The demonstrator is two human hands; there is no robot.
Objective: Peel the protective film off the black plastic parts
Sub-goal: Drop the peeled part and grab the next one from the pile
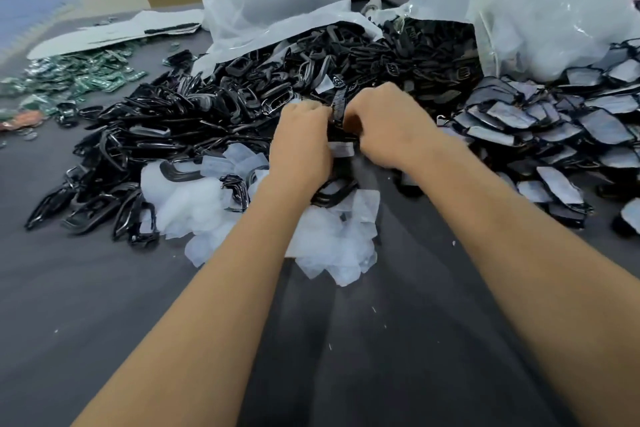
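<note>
head | both hands (341, 135) pinch glossy black part (338, 107) | filmy scraps (332, 246) beneath

Glossy black plastic parts (180, 121), translucent white film scraps (194, 204), green boards (86, 76), dark grey table (104, 288)

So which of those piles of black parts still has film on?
The pile on the right: its flat pieces carry pale film. The heap of bare glossy frames on the left shows none.
</note>
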